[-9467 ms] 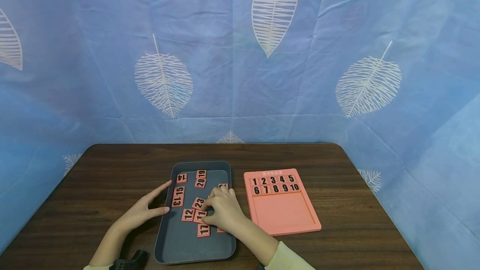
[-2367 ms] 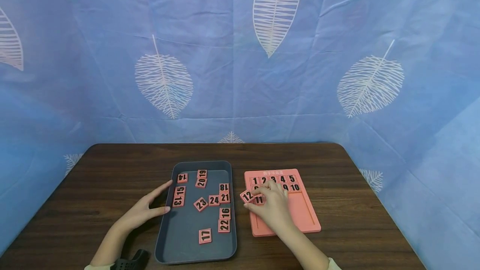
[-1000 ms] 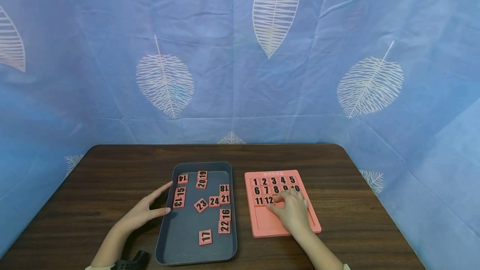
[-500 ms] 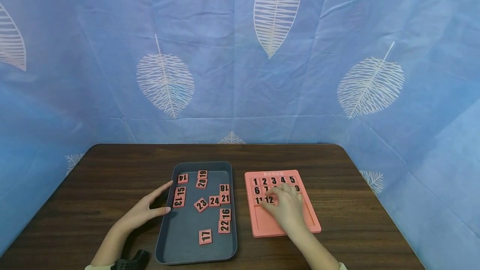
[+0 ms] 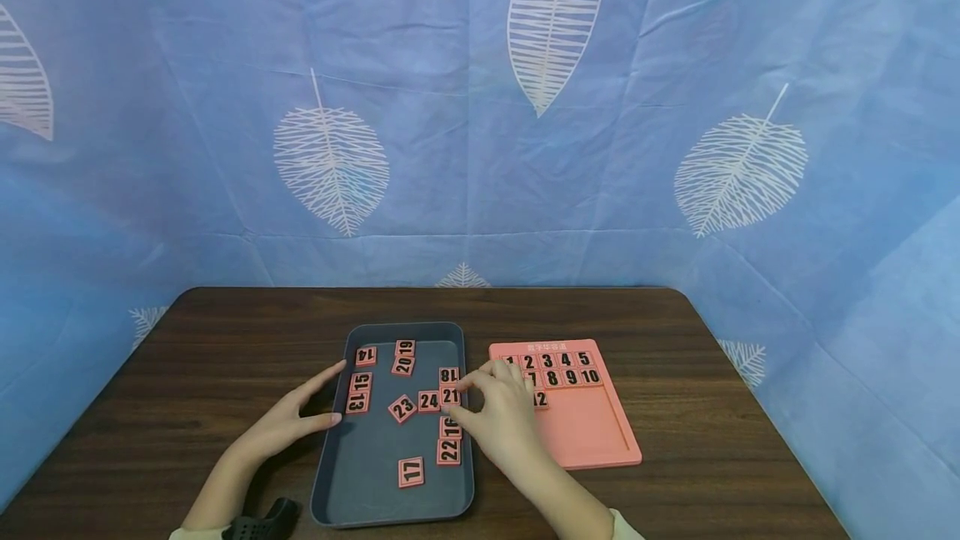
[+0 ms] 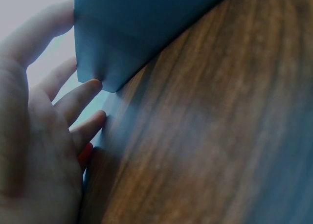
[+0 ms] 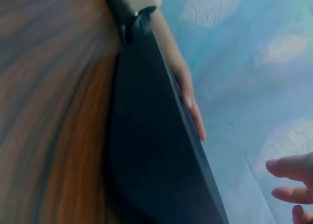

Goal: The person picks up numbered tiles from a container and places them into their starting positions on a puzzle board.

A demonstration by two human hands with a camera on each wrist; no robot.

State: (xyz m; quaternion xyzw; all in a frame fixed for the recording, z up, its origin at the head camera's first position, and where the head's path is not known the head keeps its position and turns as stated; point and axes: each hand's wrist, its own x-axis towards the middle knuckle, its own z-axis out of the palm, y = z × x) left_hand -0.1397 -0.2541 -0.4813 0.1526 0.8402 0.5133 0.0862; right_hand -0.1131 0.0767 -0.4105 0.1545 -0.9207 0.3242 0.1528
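My left hand (image 5: 281, 423) rests at the left rim of a dark grey tray (image 5: 363, 494), fingers fairly straight; the left wrist view shows its fingertips against the tray wall (image 6: 117, 43). Over the tray's right rim reaches my right hand (image 5: 501, 415), thumb and forefinger apart, nothing held between them. Its fingertips are right by the pink number tile marked 21 (image 5: 450, 396), and the thumb overlaps the tile marked 16 (image 5: 452, 430). A pink number puzzle board (image 5: 588, 436) lies to the right, tiles 1 to 10 in two rows; 12 (image 5: 541, 399) shows below, 11 is hidden.
Several other pink tiles lie scattered in the tray, among them 23 (image 5: 402, 409), 17 (image 5: 411, 472) and 14 (image 5: 366, 356). Everything stands on a dark wood table (image 5: 712, 457). Behind it hangs a blue cloth (image 5: 420, 148) with white leaf prints.
Tiles 11 and 12 have gone from the tray to the board's third row, placed by my right hand. That hand has since moved left, back over the tray. The left hand stays put.
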